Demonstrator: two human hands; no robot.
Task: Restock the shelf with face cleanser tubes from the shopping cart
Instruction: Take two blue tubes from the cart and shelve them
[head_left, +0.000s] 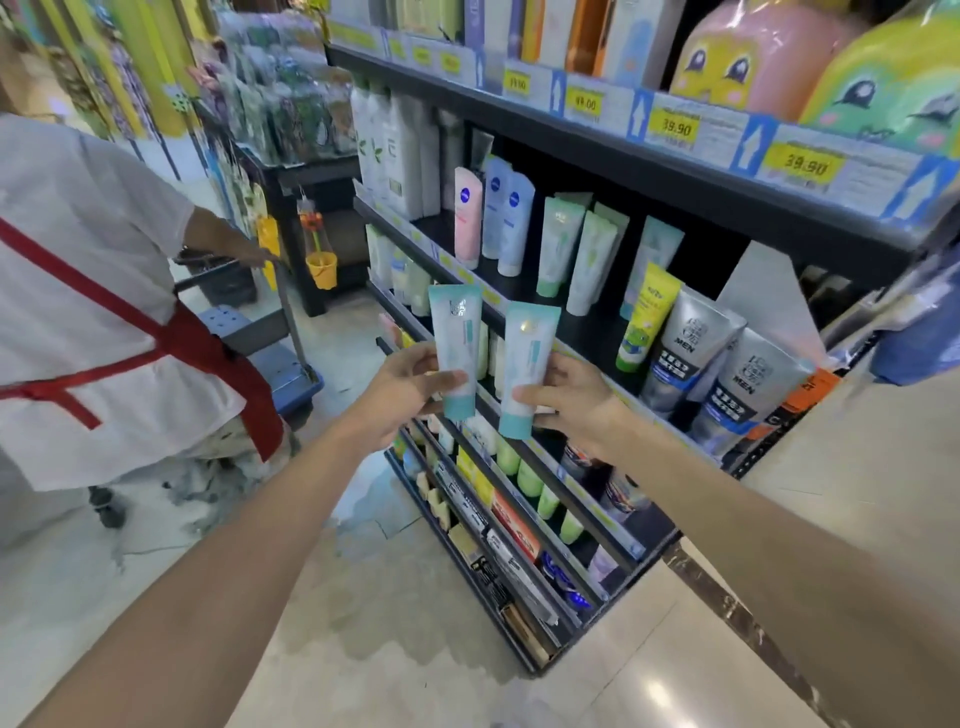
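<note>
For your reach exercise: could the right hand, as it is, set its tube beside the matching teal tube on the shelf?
Probably yes. The right hand holds its tube upright before the shelf, and nothing blocks the way to the matching teal tube.

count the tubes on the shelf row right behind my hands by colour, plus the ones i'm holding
Held white and teal tubes: 2, one in the left hand, one in the right hand
Pink tube: 1
Pale blue tubes: 2
Yellow-green tube: 1
Grey men's tubes: 2
Total: 8
</note>
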